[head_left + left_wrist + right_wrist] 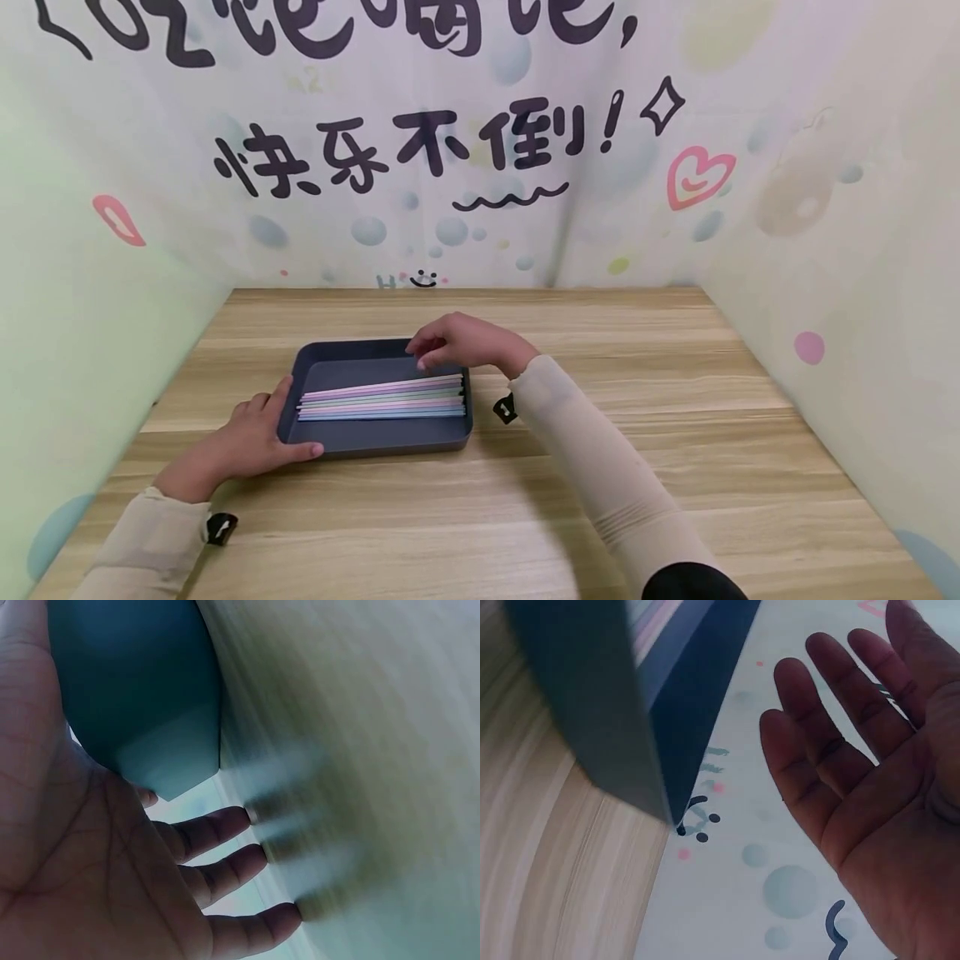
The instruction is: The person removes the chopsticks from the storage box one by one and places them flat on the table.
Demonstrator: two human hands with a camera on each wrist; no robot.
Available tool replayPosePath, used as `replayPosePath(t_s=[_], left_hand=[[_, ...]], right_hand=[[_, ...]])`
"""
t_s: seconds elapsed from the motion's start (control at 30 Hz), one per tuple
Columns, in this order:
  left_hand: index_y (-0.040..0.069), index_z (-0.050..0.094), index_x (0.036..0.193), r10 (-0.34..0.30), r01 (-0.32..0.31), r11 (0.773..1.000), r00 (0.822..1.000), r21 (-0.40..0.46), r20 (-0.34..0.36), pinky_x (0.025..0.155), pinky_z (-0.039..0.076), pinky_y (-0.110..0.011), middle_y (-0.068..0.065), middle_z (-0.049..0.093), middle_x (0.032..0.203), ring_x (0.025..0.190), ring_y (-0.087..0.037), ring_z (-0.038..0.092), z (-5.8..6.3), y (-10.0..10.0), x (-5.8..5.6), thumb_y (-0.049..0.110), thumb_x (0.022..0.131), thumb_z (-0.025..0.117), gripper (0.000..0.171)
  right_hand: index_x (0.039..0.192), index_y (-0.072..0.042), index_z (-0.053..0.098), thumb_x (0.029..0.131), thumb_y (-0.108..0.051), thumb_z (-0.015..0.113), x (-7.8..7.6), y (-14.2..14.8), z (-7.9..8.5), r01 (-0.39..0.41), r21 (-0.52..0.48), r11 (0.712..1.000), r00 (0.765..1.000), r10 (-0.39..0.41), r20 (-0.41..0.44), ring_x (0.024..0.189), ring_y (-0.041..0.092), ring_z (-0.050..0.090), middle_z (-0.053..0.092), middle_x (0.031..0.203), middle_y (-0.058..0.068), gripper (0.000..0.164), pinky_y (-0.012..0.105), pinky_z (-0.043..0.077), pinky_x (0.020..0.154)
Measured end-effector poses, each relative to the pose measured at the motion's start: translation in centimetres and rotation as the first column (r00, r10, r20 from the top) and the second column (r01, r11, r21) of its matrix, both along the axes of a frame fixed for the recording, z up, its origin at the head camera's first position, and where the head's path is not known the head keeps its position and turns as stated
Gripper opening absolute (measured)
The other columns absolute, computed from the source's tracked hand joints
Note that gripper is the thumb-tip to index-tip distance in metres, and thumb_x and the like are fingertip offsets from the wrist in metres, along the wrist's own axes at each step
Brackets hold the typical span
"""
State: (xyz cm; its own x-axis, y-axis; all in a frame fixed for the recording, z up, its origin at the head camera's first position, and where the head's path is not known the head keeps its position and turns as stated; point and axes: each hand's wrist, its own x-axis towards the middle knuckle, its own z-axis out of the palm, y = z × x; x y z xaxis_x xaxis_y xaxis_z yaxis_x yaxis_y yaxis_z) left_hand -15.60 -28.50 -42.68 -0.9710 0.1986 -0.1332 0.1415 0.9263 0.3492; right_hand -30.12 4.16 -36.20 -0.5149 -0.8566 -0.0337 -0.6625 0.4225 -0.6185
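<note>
A dark blue-grey rectangular tray [360,437] lies on the wooden table in the head view. Several pastel sticks [382,398], thin and straight, lie side by side in it, running left to right. At the tray's front left corner rests my left hand [251,437], thumb along the front rim and index finger at the left side. The left wrist view shows the other fingers spread, tips down at the table beside the tray wall. Over the tray's back right part hovers my right hand [468,340], fingers loosely bent. Nothing is between them in the right wrist view.
The wooden table [600,467] extends around the tray. Behind it hangs a white printed cloth [337,233] with black lettering. Pale side walls [817,250] border the table left and right. Each wrist carries a small black tag [221,528].
</note>
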Motion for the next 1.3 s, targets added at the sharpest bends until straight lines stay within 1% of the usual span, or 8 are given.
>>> replayPosePath(t_s=[0.17,0.27,0.53,0.6,0.8,1.0,1.17,1.3], left_hand=[[-0.012,0.007,0.152,0.004,-0.004,1.000,1.000,0.007,0.006,0.090,0.038,-0.070,-0.048,0.031,0.135,0.121,-0.066,0.032,0.0,-0.1,0.1,0.065,0.078,0.073,0.125],[-0.012,0.007,0.152,0.002,-0.002,1.000,1.000,0.011,0.007,0.090,0.037,-0.071,-0.048,0.030,0.135,0.121,-0.067,0.031,0.1,-0.1,0.1,0.066,0.078,0.072,0.126],[-0.011,0.006,0.152,0.008,-0.008,1.000,1.000,0.014,0.008,0.091,0.037,-0.071,-0.048,0.030,0.135,0.122,-0.067,0.030,0.4,-0.1,-0.1,0.066,0.078,0.072,0.126],[-0.011,0.006,0.152,0.010,-0.010,1.000,1.000,0.014,0.012,0.091,0.037,-0.071,-0.048,0.030,0.135,0.122,-0.067,0.030,0.4,0.0,-0.1,0.066,0.078,0.072,0.125],[-0.011,0.007,0.152,0.014,-0.014,1.000,1.000,0.012,0.023,0.091,0.037,-0.071,-0.048,0.030,0.136,0.122,-0.067,0.030,0.2,0.0,0.0,0.066,0.078,0.072,0.126],[-0.012,0.007,0.152,0.013,-0.014,1.000,1.000,0.007,0.026,0.091,0.036,-0.071,-0.048,0.029,0.136,0.122,-0.068,0.029,0.2,-0.2,-0.1,0.068,0.078,0.071,0.127],[-0.013,0.008,0.152,0.014,-0.014,1.000,1.000,0.007,0.026,0.093,0.036,-0.071,-0.047,0.030,0.136,0.122,-0.066,0.030,0.2,-0.2,-0.1,0.069,0.077,0.070,0.127],[-0.012,0.008,0.152,0.010,-0.010,1.000,1.000,0.009,0.020,0.092,0.036,-0.070,-0.047,0.031,0.135,0.121,-0.066,0.031,0.2,-0.1,-0.1,0.068,0.078,0.071,0.126]], right_hand=[[0.125,-0.004,0.068,0.095,-0.020,0.070,0.1,-0.9,-0.2,-0.005,-0.042,0.999,1.000,0.006,0.020,0.094,0.009,0.062,0.070,0.109,0.002,0.035,0.024,0.049,0.085],[0.126,-0.004,0.068,0.096,-0.020,0.069,0.2,-1.4,-0.4,0.011,-0.071,0.997,0.999,-0.007,0.048,0.096,0.009,0.062,0.070,0.112,0.005,0.034,0.025,0.049,0.085],[0.128,-0.004,0.066,0.099,-0.020,0.065,0.4,-2.4,-1.0,0.108,-0.128,0.986,0.988,-0.091,0.127,0.102,0.008,0.063,0.067,0.121,0.004,0.033,0.025,0.050,0.086],[0.128,-0.004,0.066,0.098,-0.020,0.065,0.3,-2.6,-1.3,0.122,-0.124,0.985,0.984,-0.104,0.144,0.103,0.008,0.063,0.067,0.121,0.003,0.033,0.026,0.050,0.087],[0.127,-0.008,0.068,0.098,-0.021,0.065,-0.3,-3.3,-2.5,0.134,-0.075,0.988,0.984,-0.123,0.132,0.102,0.006,0.062,0.068,0.120,-0.002,0.031,0.024,0.049,0.087],[0.125,-0.008,0.069,0.098,-0.020,0.066,-0.8,-4.4,-3.1,0.126,-0.068,0.990,0.983,-0.115,0.145,0.100,0.009,0.061,0.068,0.118,0.001,0.030,0.024,0.049,0.086],[0.123,-0.009,0.070,0.098,-0.019,0.066,-0.8,-4.9,-4.5,0.138,-0.055,0.989,0.974,-0.125,0.187,0.097,0.009,0.061,0.068,0.113,-0.003,0.028,0.024,0.050,0.082],[0.121,-0.013,0.071,0.097,-0.020,0.067,-0.7,-5.0,-5.7,0.154,-0.041,0.987,0.976,-0.145,0.165,0.095,0.007,0.060,0.068,0.111,-0.006,0.025,0.023,0.049,0.081]])
